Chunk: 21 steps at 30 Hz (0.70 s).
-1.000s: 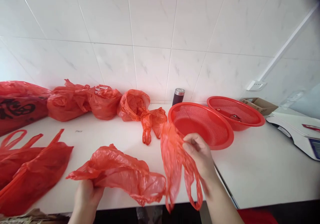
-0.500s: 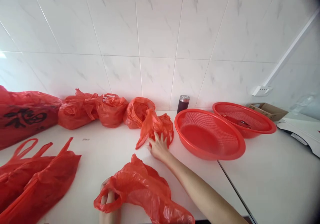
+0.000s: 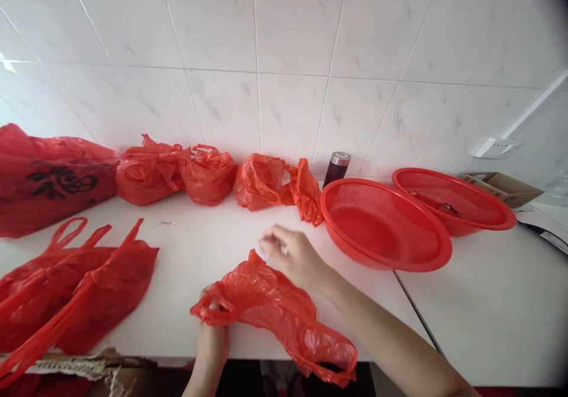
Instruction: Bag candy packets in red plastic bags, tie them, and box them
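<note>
Where a red bag (image 3: 277, 302) overlaps the left hand (image 3: 215, 333), grip is unclear; the right hand (image 3: 290, 250) curls loosely.

A white, grey-veined tiled wall (image 3: 293, 36) stands behind a white table (image 3: 497, 320).

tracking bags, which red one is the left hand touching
The crumpled bag draped over the left hand, its right end hanging past the table's front edge; the other bags lie by the wall or farther left.
</note>
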Tool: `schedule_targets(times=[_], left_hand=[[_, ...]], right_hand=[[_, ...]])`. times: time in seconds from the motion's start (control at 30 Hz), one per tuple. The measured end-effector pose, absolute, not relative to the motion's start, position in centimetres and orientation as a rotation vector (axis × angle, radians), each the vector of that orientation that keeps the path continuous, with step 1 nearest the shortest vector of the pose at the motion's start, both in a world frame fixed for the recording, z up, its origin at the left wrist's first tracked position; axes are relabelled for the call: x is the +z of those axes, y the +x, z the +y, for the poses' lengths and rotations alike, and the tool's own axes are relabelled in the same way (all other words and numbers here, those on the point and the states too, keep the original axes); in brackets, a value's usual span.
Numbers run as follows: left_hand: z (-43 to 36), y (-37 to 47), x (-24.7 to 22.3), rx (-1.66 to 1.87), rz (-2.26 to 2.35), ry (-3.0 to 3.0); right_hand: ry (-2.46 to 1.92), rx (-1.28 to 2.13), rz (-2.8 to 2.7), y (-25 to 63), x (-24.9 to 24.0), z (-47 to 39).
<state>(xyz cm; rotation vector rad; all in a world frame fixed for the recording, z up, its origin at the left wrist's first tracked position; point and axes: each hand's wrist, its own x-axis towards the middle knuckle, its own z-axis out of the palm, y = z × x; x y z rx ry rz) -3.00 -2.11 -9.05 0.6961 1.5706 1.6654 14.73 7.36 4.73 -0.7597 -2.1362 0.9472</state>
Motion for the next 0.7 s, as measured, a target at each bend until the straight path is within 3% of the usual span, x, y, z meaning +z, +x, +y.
schedule_targets(times=[0.1,0.27,0.4,0.57,0.7], left_hand=[[-1.7,-1.2,-7.1,1.738,1.327,0.490],[-2.7,0.9,-3.8,1.467,1.081,0.190],[-3.8,-1.2,-3.1,1.217,0.962,0.011],[-3.7,-4.4,-3.6,1.512,1.294,0.206],[-3.9,-1.8,-1.9,1.827,1.927,1.199]], right_hand=[[-0.595,1.098,-2.314,16.0,4.1,1.6],[-1.037,0.525,-2.600,17.0,-0.1,3.4],[-1.293,0.321,-2.782,18.8,-0.8,7.2],[-1.263,0.357,-3.062,21.4,0.6,8.0],[-1.267,0.338,-3.124,21.8,1.5,7.5]])
